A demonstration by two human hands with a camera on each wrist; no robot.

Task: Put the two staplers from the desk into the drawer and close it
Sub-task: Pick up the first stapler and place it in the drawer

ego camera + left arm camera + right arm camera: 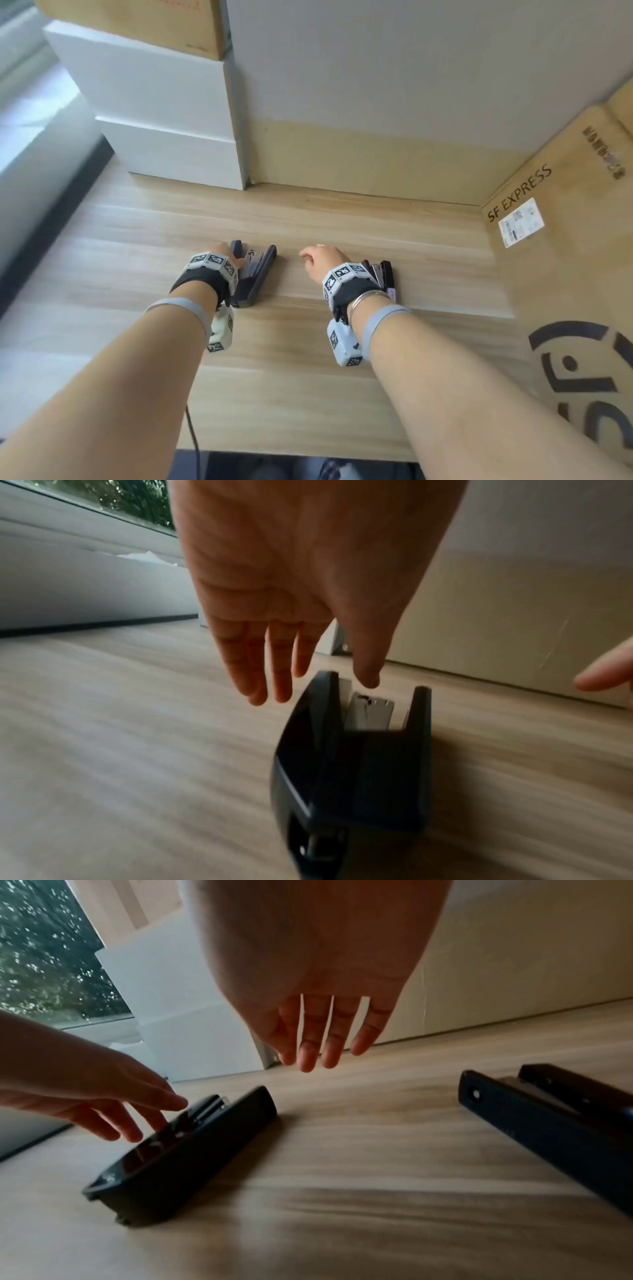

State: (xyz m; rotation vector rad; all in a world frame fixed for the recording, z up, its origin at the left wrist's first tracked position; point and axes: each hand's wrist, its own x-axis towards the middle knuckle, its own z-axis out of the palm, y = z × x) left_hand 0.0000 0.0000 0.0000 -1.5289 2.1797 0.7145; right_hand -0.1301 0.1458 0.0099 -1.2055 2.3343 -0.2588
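Two dark staplers lie on the wooden desk. Under my left hand lies the left stapler, its jaws parted. In the left wrist view the hand is spread, straight fingers just above the stapler's far end. The right wrist view shows those left fingertips reaching down onto this stapler; no grip shows. My right hand hovers open between the staplers, fingers straight and empty. The right stapler lies just right of that wrist, apart from it. No drawer is in view.
Stacked white boxes stand at the back left, with a pale wall panel behind the desk. A large SF EXPRESS cardboard box closes off the right side. A window ledge runs along the left.
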